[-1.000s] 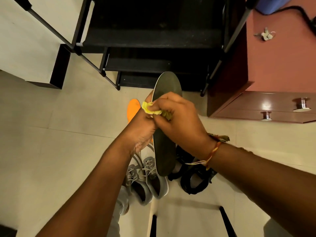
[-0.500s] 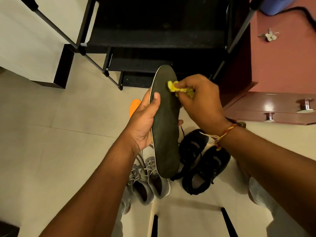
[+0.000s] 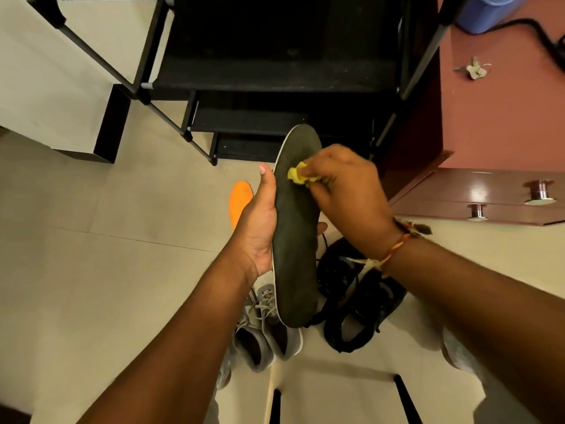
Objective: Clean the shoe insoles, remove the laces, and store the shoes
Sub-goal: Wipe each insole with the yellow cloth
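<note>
The black shoe rack [image 3: 275,78] fills the top of the view, standing on the pale tiled floor [image 3: 91,270]. Its shelves are too dark to tell what lies on them. Just right of the rack stands a reddish cabinet [image 3: 489,133] with metal knobs [image 3: 539,191] on its drawers. Its top carries a blue tub [image 3: 489,10], a black cable [image 3: 532,29] and a small bunch of keys [image 3: 473,70].

On the floor in front of the rack, near the person's feet, lie a pair of black shoes [image 3: 360,310] and, to their left, a pair of grey shoes [image 3: 263,338] with their laces in. The two pairs sit close together.

Above both pairs, in front of the rack's lowest shelf, the dark insole [image 3: 295,255] is held up lengthwise, toe end toward the rack. The left hand [image 3: 260,228] grips it from underneath: the thumb lies straight along its left edge, and one fingertip shows past its right edge. The right hand [image 3: 348,194], with a thread band [image 3: 394,249] at the wrist, has its fingers [image 3: 324,166] curled and pinching a crumpled yellow cloth [image 3: 298,175], which touches the insole's upper face near the toe end.

An orange insole [image 3: 238,203] lies flat on the floor in front of the rack, partly hidden behind the left hand.
</note>
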A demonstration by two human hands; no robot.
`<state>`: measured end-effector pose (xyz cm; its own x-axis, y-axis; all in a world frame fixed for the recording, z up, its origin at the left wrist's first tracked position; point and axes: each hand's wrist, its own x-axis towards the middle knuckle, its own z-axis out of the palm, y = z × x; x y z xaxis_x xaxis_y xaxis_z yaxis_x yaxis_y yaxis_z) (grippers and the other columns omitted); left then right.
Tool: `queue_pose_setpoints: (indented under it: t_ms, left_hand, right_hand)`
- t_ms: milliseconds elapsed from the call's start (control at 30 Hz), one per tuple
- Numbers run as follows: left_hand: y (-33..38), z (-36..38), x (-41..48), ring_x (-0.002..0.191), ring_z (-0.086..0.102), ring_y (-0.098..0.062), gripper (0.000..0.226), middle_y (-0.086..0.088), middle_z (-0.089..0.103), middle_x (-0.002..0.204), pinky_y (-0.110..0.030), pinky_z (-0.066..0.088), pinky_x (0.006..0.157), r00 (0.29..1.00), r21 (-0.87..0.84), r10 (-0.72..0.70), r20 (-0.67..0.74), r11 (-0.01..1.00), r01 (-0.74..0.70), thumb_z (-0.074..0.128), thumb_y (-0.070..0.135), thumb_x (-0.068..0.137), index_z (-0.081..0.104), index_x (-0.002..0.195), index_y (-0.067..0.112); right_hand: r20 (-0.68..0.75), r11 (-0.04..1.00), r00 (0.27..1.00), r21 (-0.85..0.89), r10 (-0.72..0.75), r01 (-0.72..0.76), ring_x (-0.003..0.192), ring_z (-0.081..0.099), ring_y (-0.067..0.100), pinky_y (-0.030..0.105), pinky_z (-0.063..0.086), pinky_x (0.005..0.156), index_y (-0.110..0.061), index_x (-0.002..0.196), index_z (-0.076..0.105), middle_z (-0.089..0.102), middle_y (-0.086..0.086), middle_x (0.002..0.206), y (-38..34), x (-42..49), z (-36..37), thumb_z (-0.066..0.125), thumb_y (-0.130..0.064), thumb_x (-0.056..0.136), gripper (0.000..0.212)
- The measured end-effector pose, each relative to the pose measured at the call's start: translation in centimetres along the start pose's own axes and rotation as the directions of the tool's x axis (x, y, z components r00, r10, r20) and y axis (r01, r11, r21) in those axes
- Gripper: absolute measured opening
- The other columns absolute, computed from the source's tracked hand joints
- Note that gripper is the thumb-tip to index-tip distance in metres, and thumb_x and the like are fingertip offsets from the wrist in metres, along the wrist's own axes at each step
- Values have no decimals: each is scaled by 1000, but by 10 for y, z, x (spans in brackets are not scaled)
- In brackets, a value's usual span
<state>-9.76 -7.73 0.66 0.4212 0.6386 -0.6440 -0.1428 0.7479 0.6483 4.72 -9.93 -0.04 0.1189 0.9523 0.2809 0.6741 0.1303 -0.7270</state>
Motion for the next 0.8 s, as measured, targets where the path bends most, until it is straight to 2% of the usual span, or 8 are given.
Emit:
queue_pose_setpoints:
  t_ms: [67, 133, 233, 300, 433, 533, 633, 800]
  left_hand:
    - [-1, 1, 0, 117, 65, -34, 78, -17, 68, 126, -50, 51, 94, 999, 33, -29, 17, 999, 28, 24, 73, 93, 63, 132, 18]
    - [-2, 1, -1, 123, 55, -48, 79, -21, 68, 123, -48, 48, 93, 996, 69, -67, 52, 996, 63, 26, 75, 89, 72, 122, 20]
    - [-5, 3, -3, 134, 41, -56, 78, -20, 69, 123, -59, 38, 106, 989, 105, -119, 92, 988, 110, 25, 76, 89, 77, 112, 24]
    - [-4, 2, -1, 132, 48, -49, 78, -17, 70, 123, -60, 36, 110, 991, 95, -122, 64, 989, 115, 20, 74, 92, 78, 109, 25]
    - [3, 1, 0, 117, 66, -32, 70, -13, 72, 121, -51, 52, 100, 1000, 75, -31, -4, 997, 31, 20, 67, 97, 65, 122, 20]
    - [6, -4, 1, 114, 68, -30, 73, -14, 71, 122, -46, 56, 96, 997, 78, 26, -68, 997, -21, 27, 71, 94, 62, 131, 18]
    - [11, -13, 6, 119, 65, -34, 78, -20, 67, 127, -53, 49, 104, 982, 9, 109, -153, 994, -109, 36, 73, 92, 57, 139, 14]
    - [22, -24, 8, 122, 63, -33, 84, -21, 65, 130, -46, 52, 100, 977, -91, 122, -172, 986, -139, 31, 77, 91, 56, 139, 13]
  right_hand:
    - [-65, 998, 997, -33, 41, -43, 94, 64, 17, 32, 56, 84, -11, 97, 75, 67, 7, 102, 14, 11, -11, 70, -9, 87, 12]
    - [-126, 996, 989, -39, 80, -86, 96, 63, 14, 22, 53, 87, -11, 99, 74, 67, 6, 103, 27, 20, -22, 70, -11, 88, 11]
    - [-174, 986, 970, 25, 168, -166, 98, 61, 9, 10, 46, 87, -12, 102, 74, 68, 3, 105, 37, 27, -29, 70, -14, 89, 13]
    - [-145, 987, 976, 28, 161, -158, 98, 62, 9, 13, 48, 88, -13, 102, 74, 68, 2, 105, 35, 25, -24, 69, -14, 90, 13]
    - [-44, 995, 994, 36, 97, -95, 99, 63, 13, 30, 55, 89, -11, 102, 74, 68, 3, 105, 21, 11, -7, 68, -13, 91, 13]
    - [45, 995, 997, 69, 65, -68, 97, 65, 17, 37, 55, 88, -11, 98, 74, 69, 5, 103, 5, -6, 8, 71, -9, 86, 13]
    - [159, 984, 986, 163, 53, -79, 96, 64, 14, 43, 52, 95, -14, 95, 73, 70, 2, 101, -21, -30, 24, 73, -7, 83, 14]
    - [254, 974, 966, 225, -42, -17, 92, 64, 15, 35, 54, 83, -13, 94, 73, 69, 1, 101, -39, -44, 29, 71, -8, 82, 13]
